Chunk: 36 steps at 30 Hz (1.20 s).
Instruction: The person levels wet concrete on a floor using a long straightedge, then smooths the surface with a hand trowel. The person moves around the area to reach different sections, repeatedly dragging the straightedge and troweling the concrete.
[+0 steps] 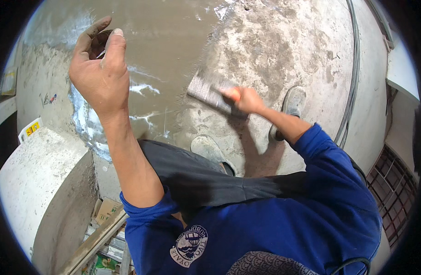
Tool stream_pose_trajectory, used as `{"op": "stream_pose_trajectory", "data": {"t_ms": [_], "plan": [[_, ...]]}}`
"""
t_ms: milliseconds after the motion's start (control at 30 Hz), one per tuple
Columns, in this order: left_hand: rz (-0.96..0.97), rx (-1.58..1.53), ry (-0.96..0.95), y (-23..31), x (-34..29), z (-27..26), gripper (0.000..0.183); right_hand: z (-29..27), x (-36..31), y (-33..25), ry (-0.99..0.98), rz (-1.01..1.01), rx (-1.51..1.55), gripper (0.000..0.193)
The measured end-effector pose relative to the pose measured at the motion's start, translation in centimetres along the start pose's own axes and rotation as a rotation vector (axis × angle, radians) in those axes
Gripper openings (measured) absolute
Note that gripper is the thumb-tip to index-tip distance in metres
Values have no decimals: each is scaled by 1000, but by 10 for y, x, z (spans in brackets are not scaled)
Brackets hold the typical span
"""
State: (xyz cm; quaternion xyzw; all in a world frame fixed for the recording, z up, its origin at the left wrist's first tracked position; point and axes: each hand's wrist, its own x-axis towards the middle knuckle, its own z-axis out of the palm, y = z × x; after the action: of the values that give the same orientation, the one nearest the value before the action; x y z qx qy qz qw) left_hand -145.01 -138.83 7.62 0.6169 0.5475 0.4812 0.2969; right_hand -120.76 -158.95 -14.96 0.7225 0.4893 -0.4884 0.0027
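My right hand (249, 100) is closed round the orange handle of a wide, flat steel trowel (206, 90). The trowel is blurred and lies at the boundary between smooth wet grey cement (164, 36) and the rough, pale concrete surface (265, 41). Raised at the upper left is my left hand (100, 68), with dirty fingers loosely bent and the thumb apart from them. I see nothing held in it, though its palm side is partly hidden. White streaks and patches mark the wet cement below and beside that hand.
My shoes (209, 149) stand on the rough concrete. Dark cables (352, 78) run along the right. A curved white block (45, 169) stands at left, with a wooden plank (93, 240) and clutter beside it. A metal grille (393, 188) is at lower right.
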Motion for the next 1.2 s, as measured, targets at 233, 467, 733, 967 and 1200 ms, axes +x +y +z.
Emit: {"op": "stream_pose_trajectory", "data": {"t_ms": [233,467,733,967,1200], "plan": [[34,15,-10,6,6,12,25,-7,-21,6,-72,-99,-66,29],[45,-7,-21,3,7,23,25,23,-7,-14,-127,-63,-49,34],[11,14,-11,4,10,18,25,-24,7,11,121,-119,27,40],[-6,22,2,2,9,19,25,-33,39,14,163,-43,117,35],[-66,144,127,13,6,-9,23,-194,49,20,177,32,183,34]]}}
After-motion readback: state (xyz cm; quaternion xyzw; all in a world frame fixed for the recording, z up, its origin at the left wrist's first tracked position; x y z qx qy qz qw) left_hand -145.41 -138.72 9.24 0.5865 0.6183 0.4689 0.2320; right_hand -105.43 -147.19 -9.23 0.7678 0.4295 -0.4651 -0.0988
